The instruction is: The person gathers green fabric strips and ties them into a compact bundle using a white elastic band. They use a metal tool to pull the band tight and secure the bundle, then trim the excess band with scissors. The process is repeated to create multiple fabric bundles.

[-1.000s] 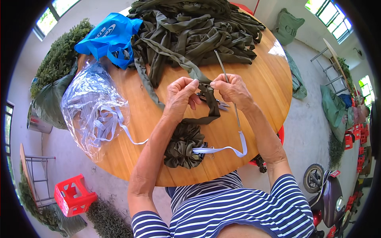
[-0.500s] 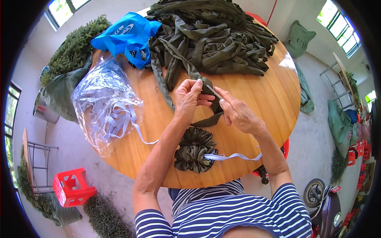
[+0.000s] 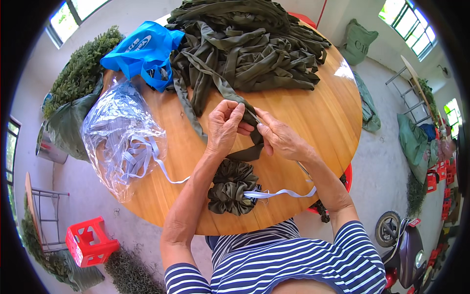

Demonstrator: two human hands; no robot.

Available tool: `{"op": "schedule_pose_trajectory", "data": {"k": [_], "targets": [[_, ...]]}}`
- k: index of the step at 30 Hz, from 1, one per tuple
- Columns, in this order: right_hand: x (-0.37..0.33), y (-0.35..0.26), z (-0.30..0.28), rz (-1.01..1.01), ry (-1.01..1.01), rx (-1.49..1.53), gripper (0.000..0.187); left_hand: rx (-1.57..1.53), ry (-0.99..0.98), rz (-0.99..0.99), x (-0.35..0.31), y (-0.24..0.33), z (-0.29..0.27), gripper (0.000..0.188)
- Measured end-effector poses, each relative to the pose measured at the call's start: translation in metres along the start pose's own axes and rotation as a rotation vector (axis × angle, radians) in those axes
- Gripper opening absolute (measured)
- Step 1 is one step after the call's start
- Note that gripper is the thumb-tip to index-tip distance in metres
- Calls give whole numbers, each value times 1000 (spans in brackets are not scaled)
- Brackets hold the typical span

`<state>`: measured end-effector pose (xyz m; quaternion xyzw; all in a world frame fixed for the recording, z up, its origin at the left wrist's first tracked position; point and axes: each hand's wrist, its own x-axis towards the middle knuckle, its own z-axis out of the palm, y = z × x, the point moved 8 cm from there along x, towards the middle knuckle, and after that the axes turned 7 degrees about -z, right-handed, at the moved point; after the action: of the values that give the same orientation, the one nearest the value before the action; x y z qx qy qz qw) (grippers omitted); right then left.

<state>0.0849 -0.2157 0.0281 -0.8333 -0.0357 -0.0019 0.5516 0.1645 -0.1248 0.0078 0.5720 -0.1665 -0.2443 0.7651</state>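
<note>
My left hand [image 3: 225, 125] pinches a dark green fabric strip [image 3: 224, 88] that comes down from a large heap of the same cloth [image 3: 264, 54]. Close beside it, my right hand [image 3: 283, 136] grips a thin metal rod [image 3: 304, 169], its front end at the strip and its rear end sticking out below the palm. Whether the tip is inside the cloth I cannot tell. Nearer me on the table lie gathered dark green scrunchies [image 3: 234, 197]. A pale elastic band [image 3: 284, 192] runs from them to the right, toward my forearm.
On the round wooden table [image 3: 338, 127], a clear plastic bag [image 3: 115, 132] of pale elastic lies at left, with a blue bag [image 3: 139, 51] behind it. A red stool [image 3: 90, 242] stands on the floor at left, a scooter [image 3: 409, 250] at right.
The view has shifted slightly, moving the table leftward in the picture. My right hand has come closer to the left, and more of the rod's rear end shows.
</note>
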Motion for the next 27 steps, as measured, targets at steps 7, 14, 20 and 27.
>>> {"op": "schedule_pose_trajectory", "data": {"k": [7,14,20,27], "targets": [[4,15,-8,82,24,332,56,97,-224,-320,-9,-12,15,18],[1,-1,-2,48,-59,362,63,-255,-141,-346,-1,-21,2,16],[-3,2,10,70,-119,286,60,-318,1,-258,6,-13,-27,10],[-4,0,10,141,-211,303,59,-293,-103,-289,6,-14,-23,12]]}}
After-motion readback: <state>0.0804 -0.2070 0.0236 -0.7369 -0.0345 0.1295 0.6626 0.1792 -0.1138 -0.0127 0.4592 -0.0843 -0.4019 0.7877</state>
